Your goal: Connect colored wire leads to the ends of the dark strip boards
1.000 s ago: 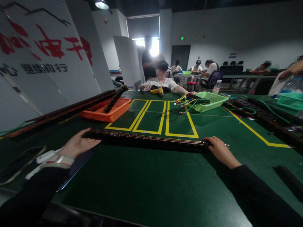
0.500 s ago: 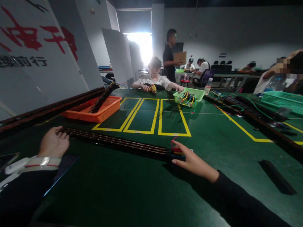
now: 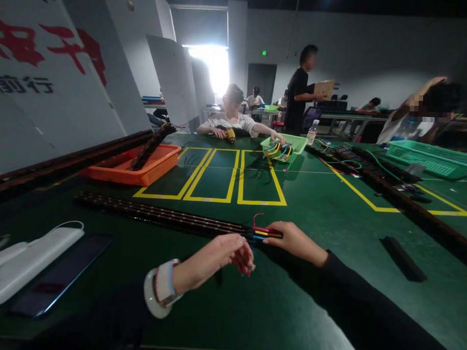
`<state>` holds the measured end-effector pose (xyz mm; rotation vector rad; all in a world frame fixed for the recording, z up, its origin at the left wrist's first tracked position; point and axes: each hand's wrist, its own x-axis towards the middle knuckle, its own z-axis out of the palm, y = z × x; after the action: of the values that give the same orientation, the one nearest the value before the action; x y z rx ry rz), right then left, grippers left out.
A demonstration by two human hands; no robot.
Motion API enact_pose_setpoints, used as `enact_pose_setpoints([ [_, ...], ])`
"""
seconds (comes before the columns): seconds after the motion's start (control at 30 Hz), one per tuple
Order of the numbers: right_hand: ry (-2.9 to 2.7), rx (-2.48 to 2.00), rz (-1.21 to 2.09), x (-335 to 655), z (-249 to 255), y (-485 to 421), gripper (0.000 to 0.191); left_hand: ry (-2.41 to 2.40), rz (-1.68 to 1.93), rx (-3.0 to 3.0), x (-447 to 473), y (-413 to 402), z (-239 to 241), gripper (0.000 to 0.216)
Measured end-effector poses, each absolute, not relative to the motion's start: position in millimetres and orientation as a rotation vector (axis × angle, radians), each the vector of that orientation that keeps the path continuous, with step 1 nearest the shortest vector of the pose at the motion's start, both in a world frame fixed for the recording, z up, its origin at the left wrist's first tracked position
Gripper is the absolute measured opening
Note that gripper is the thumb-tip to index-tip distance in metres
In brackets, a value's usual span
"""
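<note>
A long dark strip (image 3: 163, 213) with thin lengthwise lines lies across the green table. Red, yellow and blue wires (image 3: 262, 233) stick out of its right end, and a loose red one curls upward. My right hand (image 3: 290, 241) closes its thumb and fingers around the wire bundle there. Just in front of that end, my left hand (image 3: 226, 254) hangs over the table with loosely bent fingers. A small red spot shows at its fingertips, too small to make out; otherwise nothing is seen in it. The strip's left end lies free of my hands.
At left are an orange basket (image 3: 157, 167), a phone (image 3: 63, 273) and a white device (image 3: 42, 257). Across the table a person's hand reaches into a light-green basket (image 3: 299, 142) of wires. A black bar (image 3: 402, 258) lies at right, near long dark assemblies (image 3: 412, 201).
My left hand has let go of the strip's left end and moved right, near the wires. My right hand has closed on the wire bundle. A standing person with a box has moved right.
</note>
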<state>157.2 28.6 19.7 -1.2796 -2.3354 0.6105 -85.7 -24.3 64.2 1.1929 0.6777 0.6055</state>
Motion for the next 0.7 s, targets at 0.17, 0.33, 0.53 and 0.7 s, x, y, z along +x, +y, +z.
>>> enact_pose_setpoints([
  [0.17, -2.276, -1.251, 0.478, 152.4, 13.9, 26.2, 0.019, 0.600, 0.459, 0.893, -29.1, -22.8, 37.3, 0.030],
  [0.33, -2.207, -1.229, 0.512, 152.6, 10.0, 27.8, 0.021, 0.542, 0.323, 0.936, 2.3, -24.9, 24.4, 0.025],
  [0.53, -2.068, -1.247, 0.720, 151.9, 13.5, 27.3, 0.024, 0.537, 0.278, 0.898, 5.6, -25.8, 15.2, 0.021],
  [0.7, -1.983, -1.277, 0.822, 149.4, 22.6, 25.3, 0.027, 0.570, 0.387, 0.858, 9.2, -26.4, 9.1, 0.027],
])
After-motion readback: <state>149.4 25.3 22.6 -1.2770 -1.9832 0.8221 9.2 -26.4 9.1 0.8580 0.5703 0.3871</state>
